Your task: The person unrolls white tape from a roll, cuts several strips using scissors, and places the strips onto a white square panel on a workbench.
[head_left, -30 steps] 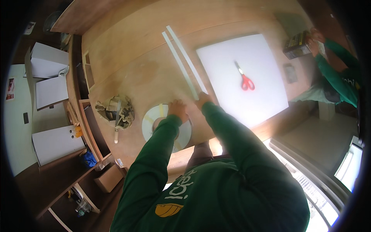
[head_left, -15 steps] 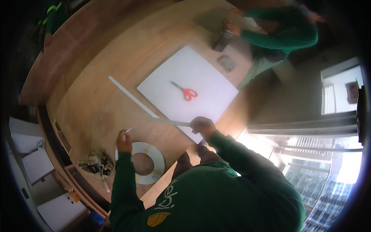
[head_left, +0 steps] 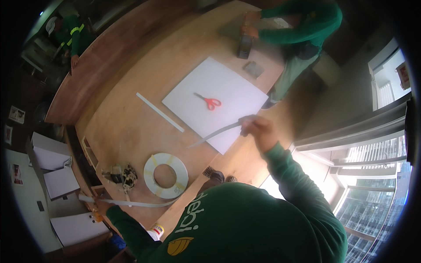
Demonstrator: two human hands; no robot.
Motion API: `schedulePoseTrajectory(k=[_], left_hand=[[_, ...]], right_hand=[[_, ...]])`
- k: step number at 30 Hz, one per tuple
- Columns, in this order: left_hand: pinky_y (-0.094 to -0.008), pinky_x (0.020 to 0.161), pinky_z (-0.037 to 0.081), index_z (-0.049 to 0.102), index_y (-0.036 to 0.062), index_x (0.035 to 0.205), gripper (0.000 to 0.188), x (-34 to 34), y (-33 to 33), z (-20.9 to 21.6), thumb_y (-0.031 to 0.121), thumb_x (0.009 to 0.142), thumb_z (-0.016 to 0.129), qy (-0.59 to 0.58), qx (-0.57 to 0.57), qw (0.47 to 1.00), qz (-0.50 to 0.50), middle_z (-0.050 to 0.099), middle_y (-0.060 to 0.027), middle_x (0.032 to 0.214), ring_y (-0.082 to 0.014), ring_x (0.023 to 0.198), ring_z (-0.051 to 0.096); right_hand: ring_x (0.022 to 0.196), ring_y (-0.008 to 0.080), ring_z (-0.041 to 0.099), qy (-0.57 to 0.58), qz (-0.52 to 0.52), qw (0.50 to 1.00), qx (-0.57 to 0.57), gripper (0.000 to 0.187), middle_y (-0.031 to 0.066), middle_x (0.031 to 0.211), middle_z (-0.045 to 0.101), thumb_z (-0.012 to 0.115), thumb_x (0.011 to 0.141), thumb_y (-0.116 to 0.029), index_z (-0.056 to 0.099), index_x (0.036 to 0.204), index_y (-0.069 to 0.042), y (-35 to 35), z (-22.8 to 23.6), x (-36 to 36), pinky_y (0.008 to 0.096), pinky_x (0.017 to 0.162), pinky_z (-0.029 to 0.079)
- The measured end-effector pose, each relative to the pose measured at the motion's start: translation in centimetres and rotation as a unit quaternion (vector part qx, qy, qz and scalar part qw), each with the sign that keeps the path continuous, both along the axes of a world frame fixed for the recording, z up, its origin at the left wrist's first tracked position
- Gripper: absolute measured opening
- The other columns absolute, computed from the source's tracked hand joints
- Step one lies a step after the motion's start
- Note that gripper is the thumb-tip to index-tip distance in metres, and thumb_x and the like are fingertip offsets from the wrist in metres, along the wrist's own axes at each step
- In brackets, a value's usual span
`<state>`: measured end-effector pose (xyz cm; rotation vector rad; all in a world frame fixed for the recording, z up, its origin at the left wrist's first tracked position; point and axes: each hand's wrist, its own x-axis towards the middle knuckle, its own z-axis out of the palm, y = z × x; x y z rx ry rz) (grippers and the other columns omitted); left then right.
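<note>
My right hand [head_left: 258, 128] pinches one end of a thin, curved white strip [head_left: 215, 132], whose free end hangs over the near edge of a white square panel [head_left: 237, 90]. Low on the left, my left hand [head_left: 102, 205] is closed around another white strip [head_left: 140, 204], which runs back toward a flat roll of white edging [head_left: 151, 179] bound with yellowish tape. A straight white strip [head_left: 160, 112] lies on the wooden table left of the panel. Red-handled scissors [head_left: 212, 104] rest on the panel.
Beside the roll sits a tangled dark-and-beige bundle [head_left: 123, 176]. Across the table [head_left: 114, 118], a person in green sleeves handles a dark box-like object [head_left: 244, 46] near a grey rectangular block [head_left: 253, 69]. Another person stands far left behind a raised wooden panel [head_left: 94, 65].
My left hand has moved down and left, drawing a strip out from the roll. My right hand has lifted up and right with its strip, which now curves. The view has shifted.
</note>
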<state>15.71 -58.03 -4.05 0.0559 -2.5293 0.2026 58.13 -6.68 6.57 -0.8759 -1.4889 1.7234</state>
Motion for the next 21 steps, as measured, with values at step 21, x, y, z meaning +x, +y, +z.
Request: schedulePoseTrajectory(k=[21], left_hand=[[-0.023, 0.075, 0.031, 0.051, 0.0029, 0.078, 0.014, 30.5, 15.1, 17.6, 0.017, 0.077, 0.056, -0.394, 0.312, 0.588, -0.634, 0.042, -0.0065, 0.084, -0.0169, 0.077, 0.044]], right_hand=[[0.061, 0.0077, 0.047, 0.075, -0.055, 0.989, 0.117, 0.021, 0.0014, 0.078, 0.058, 0.065, 0.091, -0.018, 0.057, 0.102, -0.002, -7.5, 3.4, 12.7, 0.0239, 0.055, 0.04]])
